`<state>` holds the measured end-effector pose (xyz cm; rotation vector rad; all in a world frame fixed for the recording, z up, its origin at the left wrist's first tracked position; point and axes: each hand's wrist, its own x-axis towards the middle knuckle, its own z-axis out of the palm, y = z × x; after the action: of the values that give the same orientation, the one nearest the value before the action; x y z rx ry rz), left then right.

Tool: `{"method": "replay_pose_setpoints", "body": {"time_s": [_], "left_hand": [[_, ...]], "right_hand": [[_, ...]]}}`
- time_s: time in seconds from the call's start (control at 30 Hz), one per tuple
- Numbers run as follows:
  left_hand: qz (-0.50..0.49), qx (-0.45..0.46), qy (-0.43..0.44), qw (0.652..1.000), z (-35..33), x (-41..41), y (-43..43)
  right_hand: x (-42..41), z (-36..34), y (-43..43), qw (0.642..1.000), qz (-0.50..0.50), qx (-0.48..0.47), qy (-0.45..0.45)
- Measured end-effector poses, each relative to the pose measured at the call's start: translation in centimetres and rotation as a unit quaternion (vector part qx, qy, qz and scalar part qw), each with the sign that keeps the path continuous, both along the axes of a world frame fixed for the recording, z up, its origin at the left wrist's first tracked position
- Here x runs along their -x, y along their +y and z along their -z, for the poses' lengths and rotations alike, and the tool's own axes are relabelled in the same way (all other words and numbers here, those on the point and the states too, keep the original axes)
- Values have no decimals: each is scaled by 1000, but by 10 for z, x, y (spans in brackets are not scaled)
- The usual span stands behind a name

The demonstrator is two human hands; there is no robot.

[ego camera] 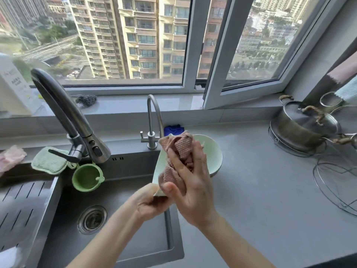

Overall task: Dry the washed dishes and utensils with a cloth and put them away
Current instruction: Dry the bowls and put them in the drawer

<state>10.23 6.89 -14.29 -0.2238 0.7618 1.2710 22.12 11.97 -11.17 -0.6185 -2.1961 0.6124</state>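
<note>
The plate (156, 167), likely stiff, slick and breakable, is gripped at its lower rim by the left hand (148, 204) over the sink (125, 229), the soft cloth (179, 149) clutched against it by the right hand (191, 182).

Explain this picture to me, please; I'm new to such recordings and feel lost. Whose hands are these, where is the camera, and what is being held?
No machine here: a person wears one camera on the head, looking down at their own hands. The left hand holds a pale green dish by its lower edge over the sink's edge. The right hand holds a pink cloth against the dish to dry it. On the grey counter to the right sits a lidded metal pot.
</note>
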Motion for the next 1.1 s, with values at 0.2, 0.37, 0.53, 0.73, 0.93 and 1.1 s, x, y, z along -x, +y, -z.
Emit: {"method": "replay_pose_setpoints", "body": {"time_s": [0.2,0.37,0.53,0.73,0.93,1.1], "left_hand": [[121,112,66,984,-6,17,-12],[281,26,47,958,-32,13,-16],[342,-5,143,929,-43,17,-9],[362,-24,219,906,-47,15,3],[264,-46,247,931,-59,3,18],[165,-70,333,926,-85,-28,32]], "right_hand": [[7,-32,48,958,-88,272,38],[-7,-54,82,868,-191,458,4],[-16,-54,78,843,-219,484,86],[-34,-58,69,891,-173,392,153],[-54,-67,76,909,-98,351,204],[-72,-80,93,893,-83,368,244]]}}
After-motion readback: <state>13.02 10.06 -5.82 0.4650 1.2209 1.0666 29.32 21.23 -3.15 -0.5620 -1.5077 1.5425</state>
